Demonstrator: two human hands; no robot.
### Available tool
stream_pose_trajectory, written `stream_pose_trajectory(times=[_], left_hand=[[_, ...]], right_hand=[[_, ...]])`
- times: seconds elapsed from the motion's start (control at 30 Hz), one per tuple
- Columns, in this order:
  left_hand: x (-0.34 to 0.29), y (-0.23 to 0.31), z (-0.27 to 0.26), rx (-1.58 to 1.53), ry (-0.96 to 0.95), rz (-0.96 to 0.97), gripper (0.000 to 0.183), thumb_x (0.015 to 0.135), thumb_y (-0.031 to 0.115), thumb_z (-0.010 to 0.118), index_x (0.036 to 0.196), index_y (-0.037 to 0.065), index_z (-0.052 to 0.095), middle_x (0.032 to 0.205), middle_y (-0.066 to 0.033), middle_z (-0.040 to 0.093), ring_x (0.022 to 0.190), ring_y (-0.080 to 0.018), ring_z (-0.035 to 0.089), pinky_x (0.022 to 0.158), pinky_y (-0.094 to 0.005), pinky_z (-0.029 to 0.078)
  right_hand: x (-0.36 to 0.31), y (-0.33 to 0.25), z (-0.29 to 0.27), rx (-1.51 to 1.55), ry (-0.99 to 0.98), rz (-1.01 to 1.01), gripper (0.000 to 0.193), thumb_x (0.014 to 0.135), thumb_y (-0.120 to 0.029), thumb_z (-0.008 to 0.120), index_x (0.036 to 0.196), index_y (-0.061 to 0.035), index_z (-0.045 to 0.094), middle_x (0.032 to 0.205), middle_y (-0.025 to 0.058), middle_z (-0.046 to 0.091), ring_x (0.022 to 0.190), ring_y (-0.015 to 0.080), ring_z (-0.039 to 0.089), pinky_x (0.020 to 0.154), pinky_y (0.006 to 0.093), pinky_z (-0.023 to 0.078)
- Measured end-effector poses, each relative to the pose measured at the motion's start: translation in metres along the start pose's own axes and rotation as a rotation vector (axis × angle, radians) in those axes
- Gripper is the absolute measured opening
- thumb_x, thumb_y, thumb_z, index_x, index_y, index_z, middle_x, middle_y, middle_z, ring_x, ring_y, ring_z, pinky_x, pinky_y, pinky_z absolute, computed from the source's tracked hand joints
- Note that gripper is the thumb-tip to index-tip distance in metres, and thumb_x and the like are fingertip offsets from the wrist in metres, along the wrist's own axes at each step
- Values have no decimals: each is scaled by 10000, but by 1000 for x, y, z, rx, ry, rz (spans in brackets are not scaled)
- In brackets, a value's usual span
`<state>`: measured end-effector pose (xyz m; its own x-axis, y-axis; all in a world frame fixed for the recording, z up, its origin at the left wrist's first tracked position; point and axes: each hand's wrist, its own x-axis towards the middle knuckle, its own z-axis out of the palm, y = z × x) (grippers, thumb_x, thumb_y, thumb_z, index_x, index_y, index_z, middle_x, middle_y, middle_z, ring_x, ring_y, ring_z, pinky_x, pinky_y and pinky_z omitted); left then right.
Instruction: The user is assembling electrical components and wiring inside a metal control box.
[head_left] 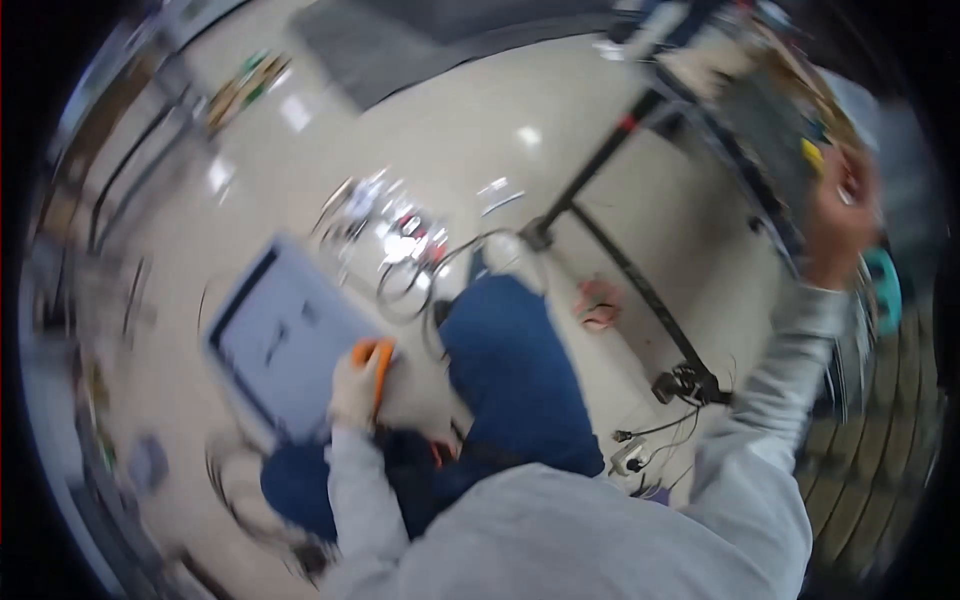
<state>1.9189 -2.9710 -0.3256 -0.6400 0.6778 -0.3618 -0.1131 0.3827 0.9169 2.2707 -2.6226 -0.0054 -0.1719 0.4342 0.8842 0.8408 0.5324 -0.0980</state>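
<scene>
My left hand, in a pale glove, is closed around an orange-handled tool whose kind I cannot make out. It is at the near right corner of a grey-white flat panel with a dark strip along one edge and several small dark pieces on it. My right arm stretches far to the right. At its end my right hand is raised by the cluttered tabletop, close to a small yellow item. Motion smears its fingers, so what they hold, if anything, is not visible.
A dark table frame on wheels stands at the right. Cables and shiny small parts lie on the floor ahead, with a pink bundle beneath the frame. A power strip sits near my right side, by a slatted wooden surface.
</scene>
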Motion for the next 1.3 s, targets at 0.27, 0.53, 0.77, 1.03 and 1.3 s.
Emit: stream_pose_trajectory(times=[0.27,0.53,0.77,1.03,1.3], left_hand=[[-17,10,-10,46,125,-60,304,915,192,663,1108,-41,679,918,-87,695,843,-150,668,758,-232,504],[-22,16,-6,109,159,-31,313,915,220,658,1104,-29,682,916,-88,707,799,-154,653,736,-244,503],[-19,10,-6,160,120,71,333,928,177,628,1202,-12,640,1063,-103,715,889,-169,670,776,-250,516],[-13,49,17,-528,202,302,469,992,163,565,1417,-8,467,1345,-174,582,1213,-219,571,1065,-287,394],[-35,50,25,-266,241,534,575,916,-15,535,1469,6,378,1372,-184,545,1184,-285,595,975,-299,467]], right_hand=[[105,148,71,-214,-946,316,481,946,-375,627,1304,-54,622,1223,141,671,1024,224,667,830,314,539],[100,148,66,-36,-919,465,527,938,-398,630,1325,-42,595,1250,165,652,1080,298,645,844,346,537],[53,24,32,159,-656,-80,550,916,-448,655,1296,-51,627,1142,75,677,988,159,628,861,246,465],[-128,-269,92,1061,-1434,43,192,903,-175,684,993,-11,729,680,27,642,552,72,515,494,215,399],[-191,-314,94,1162,-1569,-70,204,880,-183,740,923,16,723,660,50,639,557,95,543,513,217,434]])
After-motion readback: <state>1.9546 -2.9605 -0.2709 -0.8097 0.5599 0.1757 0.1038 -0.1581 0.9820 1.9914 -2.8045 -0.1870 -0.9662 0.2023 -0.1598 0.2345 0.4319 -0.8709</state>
